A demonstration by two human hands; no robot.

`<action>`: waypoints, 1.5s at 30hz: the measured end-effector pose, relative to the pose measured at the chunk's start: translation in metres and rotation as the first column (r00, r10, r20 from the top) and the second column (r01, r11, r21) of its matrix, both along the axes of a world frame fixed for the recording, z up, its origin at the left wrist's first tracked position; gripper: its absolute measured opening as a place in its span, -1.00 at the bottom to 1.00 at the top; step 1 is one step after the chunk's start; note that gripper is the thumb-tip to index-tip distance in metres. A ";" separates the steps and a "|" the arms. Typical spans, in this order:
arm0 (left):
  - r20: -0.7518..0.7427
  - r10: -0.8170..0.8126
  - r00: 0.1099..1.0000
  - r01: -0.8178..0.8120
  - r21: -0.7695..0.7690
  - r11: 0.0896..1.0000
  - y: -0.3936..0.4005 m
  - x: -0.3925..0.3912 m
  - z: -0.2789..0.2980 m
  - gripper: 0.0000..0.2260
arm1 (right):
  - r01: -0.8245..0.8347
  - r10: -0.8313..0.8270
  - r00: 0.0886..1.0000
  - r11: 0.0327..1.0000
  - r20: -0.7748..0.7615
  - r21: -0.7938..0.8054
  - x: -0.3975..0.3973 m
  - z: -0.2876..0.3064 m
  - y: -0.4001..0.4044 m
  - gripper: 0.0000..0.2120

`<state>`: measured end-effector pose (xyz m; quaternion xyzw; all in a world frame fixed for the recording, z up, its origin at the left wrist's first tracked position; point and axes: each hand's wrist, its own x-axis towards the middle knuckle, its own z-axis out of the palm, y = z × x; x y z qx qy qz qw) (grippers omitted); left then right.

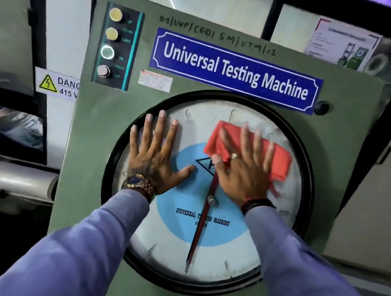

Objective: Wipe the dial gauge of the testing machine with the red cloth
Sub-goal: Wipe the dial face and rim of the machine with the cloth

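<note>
The dial gauge point(179, 249) is a large round white face with a blue centre and a black rim, set in the green front panel of the testing machine point(98, 142). A red pointer runs down from the centre. My right hand point(243, 167) lies flat with spread fingers on a folded red cloth point(278, 156), pressing it against the upper right of the glass. My left hand point(155, 153) rests flat on the upper left of the dial, fingers spread, holding nothing. Both arms wear blue sleeves.
A blue "Universal Testing Machine" nameplate point(236, 72) sits above the dial. A button strip point(115, 48) with several push buttons is at the panel's upper left. A small black knob point(321, 107) is right of the plate. A yellow danger sticker point(56, 84) and a grey cylinder point(17, 177) lie to the left.
</note>
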<state>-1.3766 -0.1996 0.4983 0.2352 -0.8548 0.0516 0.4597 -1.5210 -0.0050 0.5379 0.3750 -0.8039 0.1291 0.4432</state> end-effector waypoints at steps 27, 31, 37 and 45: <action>-0.050 -0.005 0.999 0.006 0.019 1.000 0.004 -0.002 -0.002 0.16 | -0.026 0.023 0.999 0.993 -0.026 -0.118 0.030 0.020 -0.061 -0.38; -0.054 -0.023 0.998 0.023 0.006 1.000 0.003 -0.002 -0.003 0.18 | 0.030 -0.032 0.999 0.999 -0.037 -0.044 0.007 -0.008 -0.010 -0.36; -0.046 -0.002 0.999 0.002 0.012 1.000 0.003 -0.005 -0.003 0.18 | 0.073 -0.060 0.996 0.974 0.063 -0.215 0.008 0.031 -0.037 -0.36; -0.059 0.000 0.998 0.001 0.009 1.000 0.005 -0.003 -0.003 0.19 | 0.115 -0.104 0.993 0.972 0.062 -0.203 -0.003 0.001 -0.005 -0.37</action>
